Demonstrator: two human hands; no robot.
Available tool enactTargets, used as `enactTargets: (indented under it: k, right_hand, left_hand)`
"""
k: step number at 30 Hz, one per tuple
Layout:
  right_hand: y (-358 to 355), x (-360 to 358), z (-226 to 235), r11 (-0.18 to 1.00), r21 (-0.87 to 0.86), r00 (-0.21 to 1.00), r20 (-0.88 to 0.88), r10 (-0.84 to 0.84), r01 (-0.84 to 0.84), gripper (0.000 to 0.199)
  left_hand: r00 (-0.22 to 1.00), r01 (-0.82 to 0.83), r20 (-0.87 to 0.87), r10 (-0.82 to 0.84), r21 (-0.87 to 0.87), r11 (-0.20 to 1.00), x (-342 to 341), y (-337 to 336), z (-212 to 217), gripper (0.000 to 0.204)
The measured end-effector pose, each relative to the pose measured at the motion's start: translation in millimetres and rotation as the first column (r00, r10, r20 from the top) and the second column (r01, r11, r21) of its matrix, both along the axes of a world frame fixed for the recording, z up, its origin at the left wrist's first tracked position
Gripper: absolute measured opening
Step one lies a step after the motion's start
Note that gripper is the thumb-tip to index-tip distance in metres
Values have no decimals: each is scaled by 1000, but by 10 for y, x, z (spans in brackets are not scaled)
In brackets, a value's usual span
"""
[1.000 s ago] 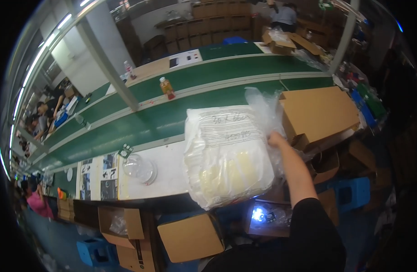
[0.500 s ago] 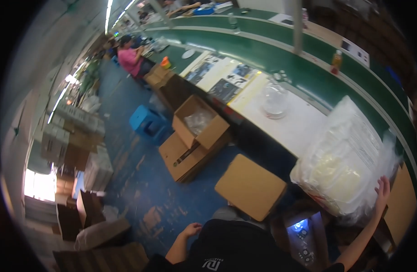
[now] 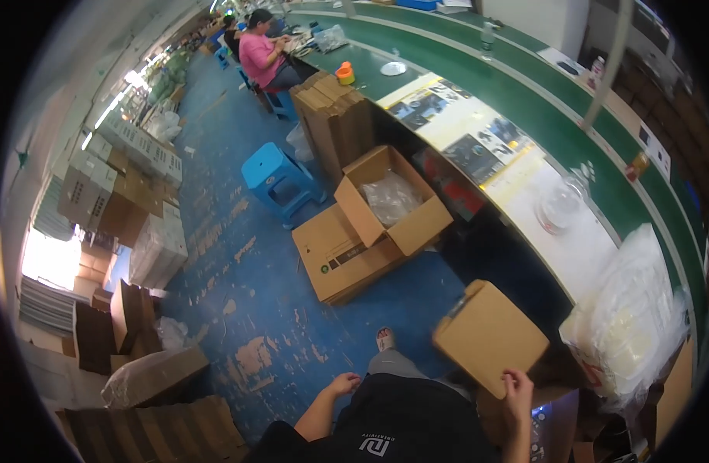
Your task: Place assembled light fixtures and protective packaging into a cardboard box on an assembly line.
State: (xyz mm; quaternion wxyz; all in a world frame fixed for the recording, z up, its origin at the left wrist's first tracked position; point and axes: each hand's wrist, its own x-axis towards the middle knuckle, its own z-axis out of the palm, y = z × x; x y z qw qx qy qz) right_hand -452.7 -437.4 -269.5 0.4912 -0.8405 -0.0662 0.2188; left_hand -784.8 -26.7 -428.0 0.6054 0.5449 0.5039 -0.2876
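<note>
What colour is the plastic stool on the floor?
Blue; the stool shows best in the head view.

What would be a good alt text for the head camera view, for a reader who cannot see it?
Seen from above, a person's right hand holds a closed cardboard box by its lower edge, while the left hand hangs free over a worn blue floor. A bulging clear plastic bag lies on the white worktable beside it, and an open carton stands nearby.

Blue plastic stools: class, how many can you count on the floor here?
2. One blue stool stands beside the open carton; another is under the seated person in pink. More may be hidden farther back.
</note>
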Motion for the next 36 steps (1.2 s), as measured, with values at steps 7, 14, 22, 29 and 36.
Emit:
enactTargets:
  k: [7,14,22,29,36]
  right_hand:
    - [1978,-194,36,918,-38,918,-55,392,-394,22]
    - [3010,332,-70,755,-238,778,-5,629,-611,25]
    - [4019,1090,-621,617,-361,678,-62,732,-699,27]
    - [6429,2130,-1093,539,-232,520,141,842,-810,42]
    - [9505,3422,-856,768,-58,615,562,553,-637,30]
  left_hand:
    - [948,-315,83,308,81,946,-617,1271,-115,30]
    - [793,-609,116,598,124,783,-1045,1619,-128,24]
    - [812,-584,-8,584,-9,812,-1091,1414,-86,33]
    - [818,-568,22,574,187,802,-450,2558,412,34]
    - [856,-502,36,516,298,812,71,3491,696,35]
